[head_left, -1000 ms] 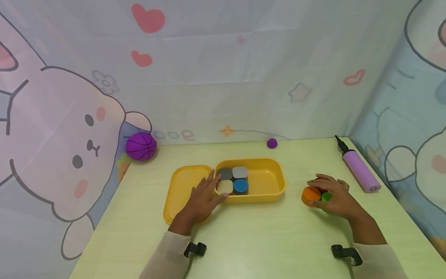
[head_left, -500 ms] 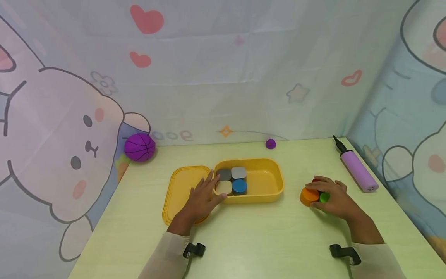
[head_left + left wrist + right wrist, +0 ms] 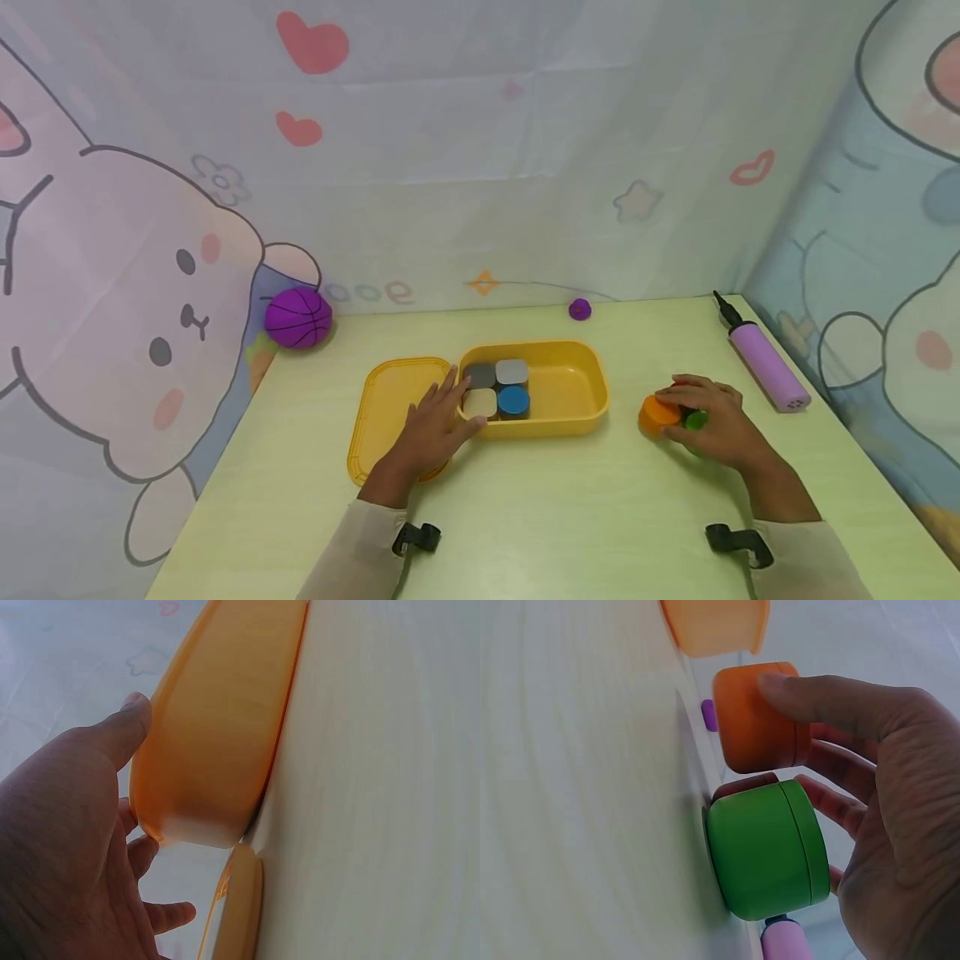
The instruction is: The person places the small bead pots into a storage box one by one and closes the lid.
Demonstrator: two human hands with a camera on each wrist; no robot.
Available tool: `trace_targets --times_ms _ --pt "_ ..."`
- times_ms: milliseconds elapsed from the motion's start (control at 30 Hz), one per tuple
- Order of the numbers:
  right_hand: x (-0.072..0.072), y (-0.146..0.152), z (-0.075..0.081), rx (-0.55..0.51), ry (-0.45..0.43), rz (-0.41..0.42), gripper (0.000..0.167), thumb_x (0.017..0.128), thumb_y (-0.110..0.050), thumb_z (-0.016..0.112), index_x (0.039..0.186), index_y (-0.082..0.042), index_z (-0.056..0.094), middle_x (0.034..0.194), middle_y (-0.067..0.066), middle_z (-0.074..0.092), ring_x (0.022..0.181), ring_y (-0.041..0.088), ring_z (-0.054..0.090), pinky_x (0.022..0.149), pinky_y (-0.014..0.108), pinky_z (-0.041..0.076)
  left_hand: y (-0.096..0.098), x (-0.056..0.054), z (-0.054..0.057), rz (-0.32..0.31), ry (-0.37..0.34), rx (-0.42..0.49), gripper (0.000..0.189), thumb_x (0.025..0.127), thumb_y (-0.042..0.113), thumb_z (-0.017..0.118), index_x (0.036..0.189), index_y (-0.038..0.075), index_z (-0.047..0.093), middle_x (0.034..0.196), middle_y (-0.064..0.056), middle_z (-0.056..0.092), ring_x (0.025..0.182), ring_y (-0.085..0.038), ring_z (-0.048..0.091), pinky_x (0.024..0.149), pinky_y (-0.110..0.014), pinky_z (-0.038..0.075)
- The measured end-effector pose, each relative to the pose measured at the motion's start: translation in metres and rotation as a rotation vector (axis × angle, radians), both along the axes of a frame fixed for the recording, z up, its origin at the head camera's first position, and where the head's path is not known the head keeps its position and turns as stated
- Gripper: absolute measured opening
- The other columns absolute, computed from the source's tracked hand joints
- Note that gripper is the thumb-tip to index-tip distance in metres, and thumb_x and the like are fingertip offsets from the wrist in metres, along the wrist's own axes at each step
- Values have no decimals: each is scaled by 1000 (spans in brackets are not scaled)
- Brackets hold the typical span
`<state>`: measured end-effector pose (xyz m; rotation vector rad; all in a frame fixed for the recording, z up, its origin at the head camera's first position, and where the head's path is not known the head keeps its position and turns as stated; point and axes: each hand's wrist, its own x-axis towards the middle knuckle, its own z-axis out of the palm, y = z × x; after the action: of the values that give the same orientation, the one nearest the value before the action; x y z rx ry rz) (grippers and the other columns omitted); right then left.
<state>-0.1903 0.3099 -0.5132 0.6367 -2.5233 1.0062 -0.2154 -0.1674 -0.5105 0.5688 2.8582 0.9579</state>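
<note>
Orange jar: it is sitting in the right hand [image 3: 712, 421], near the right end of the yellow box [image 3: 555, 428], and is seemingly hanging just clear of the table [image 3: 570, 508].
Right-hand grip: the thumb is pressing one side of the orange jar [image 3: 750, 720] and the fingers are closing the pinch behind, partly hidden; even, moderate pressure is probably serving best on such smooth sides.
Green jar and dark red jar: the green jar [image 3: 765, 851] is standing on the table beside the pinch, with the dark red jar [image 3: 744, 786] just behind; a finger is lying close to the green rim, contact uncertain, so a straight lift is looking safer than a sideways drag.
Left hand: the left hand [image 3: 432, 435] is spreading relaxed fingers against the box's left end, a light touch probably being enough for steadying.
Box space: four jars are filling the left part; the right part is lying bare.
Yellow lid: the yellow lid [image 3: 393, 400] is lying just left of the box.
</note>
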Motion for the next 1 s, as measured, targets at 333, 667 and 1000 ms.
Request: trace_targets --times_ms 333,667,1000 --pt "0 -6 2 -21 194 -58 54 69 5 97 121 -1 82 120 21 81 117 16 68 104 43 35 -1 3 3 3 -12 2 81 109 64 55 176 29 26 187 3 5 170 -50 12 124 -89 6" --pt "-12 -11 10 -124 263 6 56 71 13 94 125 5 79 125 27 77 129 -10 62 112 2 39 1 2 1 6 -18 14 82 109 65 56 176 30 26 186 5 5 170 -49 12 125 -88 5" --pt "-24 -29 17 -97 285 -32 51 71 10 95 120 5 81 120 22 79 108 42 73 107 -1 39 0 1 2 3 -9 11 81 109 63 56 176 27 27 187 3 5 170 -50 12 124 -89 5"
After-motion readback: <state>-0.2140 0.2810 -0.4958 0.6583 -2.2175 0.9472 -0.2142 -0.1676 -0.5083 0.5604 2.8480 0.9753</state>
